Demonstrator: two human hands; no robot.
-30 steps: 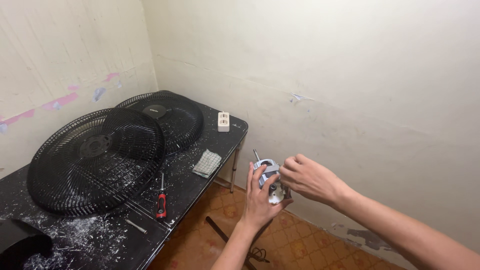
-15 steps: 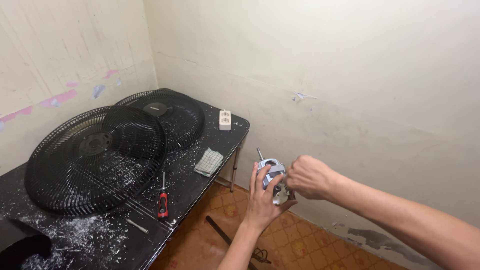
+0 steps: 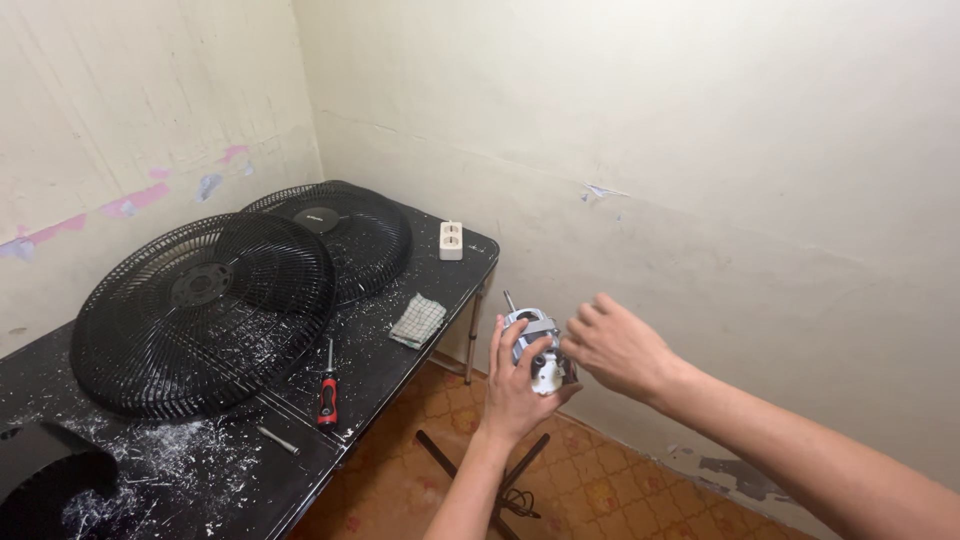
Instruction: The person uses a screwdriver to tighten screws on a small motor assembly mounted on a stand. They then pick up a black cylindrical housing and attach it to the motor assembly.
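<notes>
Against cream wall, right of black counter (image 3: 440, 300) carrying two black round wire fan guards (image 3: 205, 310), red-handled screwdriver (image 3: 327, 385): small grey-white fan motor (image 3: 538, 350) mid-air over tiled floor, shaft tilted up-left. Left hand (image 3: 515, 385) cups motor from below; right hand (image 3: 615, 345) pinches its right side, fingers curled.

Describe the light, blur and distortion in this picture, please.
Head view: soft, even indoor light, no glare; faint shadows under the fan grilles; the motor in the left hand is fairly sharp, the right hand slightly blurred; wide-angle stretch at the edges.
</notes>
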